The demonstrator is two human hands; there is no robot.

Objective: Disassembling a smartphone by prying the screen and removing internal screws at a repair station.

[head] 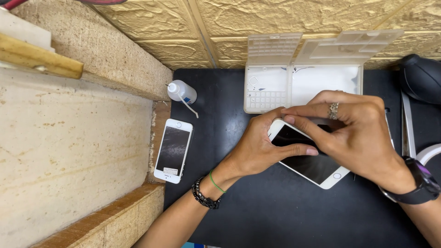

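Centrally, a white smartphone with a dark glass screen (308,160) lies tilted on the black work mat (275,211), its round home button toward the near right. The left hand (257,149) clasps the phone's upper left corner, thumb laid across the glass, fingers curled behind the edge. The right hand (356,133), ring on one finger, covers the phone's upper right part; its fingertips press at the top edge beside the left fingers, so both hands are closed on the phone. Behind the phone, against the yellow textured wall, stands an open translucent white plastic parts box (301,87), lids raised; its left compartment has a small gridded tray, contents too small to tell, and its right compartment looks mostly bare. Left of the phone, at the mat's edge, lies a second smaller white smartphone (173,150), screen up. Behind that one lies a small clear squeeze bottle with a thin nozzle (182,92).
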